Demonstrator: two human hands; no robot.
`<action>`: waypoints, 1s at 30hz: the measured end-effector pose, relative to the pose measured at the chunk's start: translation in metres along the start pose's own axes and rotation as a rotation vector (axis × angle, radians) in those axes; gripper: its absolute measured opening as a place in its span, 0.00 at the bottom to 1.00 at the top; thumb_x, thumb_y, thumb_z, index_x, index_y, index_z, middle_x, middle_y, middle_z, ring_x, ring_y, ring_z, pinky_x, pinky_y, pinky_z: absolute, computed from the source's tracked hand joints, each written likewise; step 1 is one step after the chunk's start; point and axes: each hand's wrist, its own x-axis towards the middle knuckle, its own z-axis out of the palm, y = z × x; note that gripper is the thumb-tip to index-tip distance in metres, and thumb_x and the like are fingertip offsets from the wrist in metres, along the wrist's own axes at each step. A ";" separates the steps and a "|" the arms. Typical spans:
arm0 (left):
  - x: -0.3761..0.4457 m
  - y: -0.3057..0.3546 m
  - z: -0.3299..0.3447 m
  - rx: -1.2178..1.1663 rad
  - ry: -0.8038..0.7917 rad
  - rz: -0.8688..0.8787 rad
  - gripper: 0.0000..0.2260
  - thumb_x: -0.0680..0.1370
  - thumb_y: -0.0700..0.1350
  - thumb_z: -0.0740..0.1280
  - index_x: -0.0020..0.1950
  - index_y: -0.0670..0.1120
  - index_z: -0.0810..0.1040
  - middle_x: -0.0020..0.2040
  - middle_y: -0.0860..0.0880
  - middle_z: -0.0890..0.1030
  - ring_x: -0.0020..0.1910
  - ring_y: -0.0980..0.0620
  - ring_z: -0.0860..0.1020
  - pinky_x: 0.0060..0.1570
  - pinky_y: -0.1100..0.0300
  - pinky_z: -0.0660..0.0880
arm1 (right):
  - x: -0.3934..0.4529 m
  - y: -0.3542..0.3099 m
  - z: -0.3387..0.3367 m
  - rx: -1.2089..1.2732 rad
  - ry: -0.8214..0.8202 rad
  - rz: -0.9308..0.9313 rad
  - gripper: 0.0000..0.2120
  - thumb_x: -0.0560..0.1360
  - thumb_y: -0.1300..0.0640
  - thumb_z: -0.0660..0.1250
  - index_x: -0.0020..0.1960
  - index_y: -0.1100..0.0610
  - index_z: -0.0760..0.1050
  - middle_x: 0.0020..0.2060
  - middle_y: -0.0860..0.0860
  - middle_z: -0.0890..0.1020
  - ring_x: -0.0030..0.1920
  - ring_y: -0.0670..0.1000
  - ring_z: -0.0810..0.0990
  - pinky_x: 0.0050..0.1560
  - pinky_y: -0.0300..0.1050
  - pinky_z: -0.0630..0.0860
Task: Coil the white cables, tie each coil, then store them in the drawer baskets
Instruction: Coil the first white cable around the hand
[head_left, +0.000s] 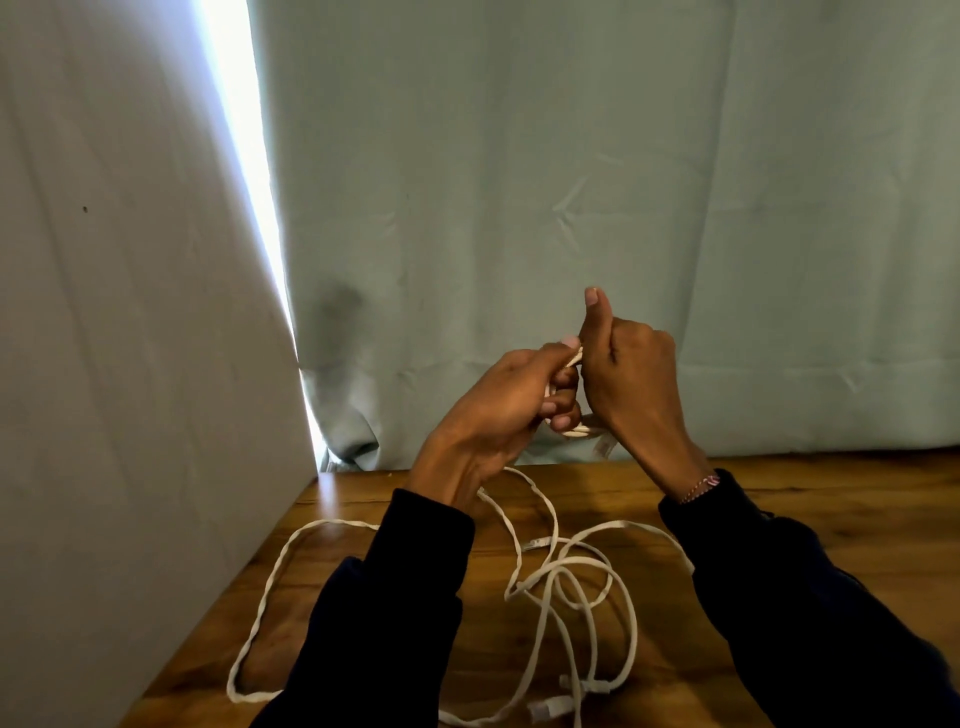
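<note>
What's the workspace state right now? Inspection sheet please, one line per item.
Surface: wooden table, bare wood visible at right.
Job's things: small coil of white cable held up between both hands; drawer baskets not seen.
Clutter: nothing seen.
Grippers: left hand closed on the coil; right hand closed beside it, thumb raised.
Cables: loose white cables tangled in loops on the table, connectors near the front edge.
Surroundings: pale green curtain behind; white panel at left, a bright gap between.

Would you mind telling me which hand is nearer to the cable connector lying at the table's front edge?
Neither clearly. The left hand and right hand are both raised well above the connector, side by side, gripping a small coil.
</note>
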 end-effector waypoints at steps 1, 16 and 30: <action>0.000 -0.002 -0.003 0.041 -0.037 0.027 0.17 0.85 0.50 0.57 0.40 0.43 0.71 0.29 0.49 0.66 0.31 0.52 0.68 0.40 0.56 0.70 | 0.001 0.002 0.000 -0.006 -0.008 0.027 0.30 0.86 0.50 0.52 0.26 0.58 0.69 0.20 0.53 0.71 0.23 0.49 0.73 0.29 0.36 0.67; 0.002 -0.006 -0.003 0.431 0.108 0.199 0.15 0.85 0.50 0.57 0.45 0.46 0.77 0.34 0.48 0.78 0.35 0.52 0.78 0.44 0.51 0.79 | 0.000 0.006 0.002 -0.037 -0.019 0.105 0.28 0.85 0.47 0.52 0.30 0.57 0.71 0.23 0.52 0.74 0.25 0.49 0.74 0.28 0.35 0.64; 0.013 -0.024 0.008 0.415 0.181 0.338 0.13 0.85 0.53 0.53 0.49 0.49 0.73 0.36 0.52 0.73 0.34 0.57 0.72 0.40 0.63 0.74 | 0.008 -0.006 -0.029 -0.031 -0.394 0.163 0.26 0.84 0.42 0.47 0.51 0.57 0.78 0.43 0.53 0.83 0.42 0.47 0.82 0.48 0.49 0.80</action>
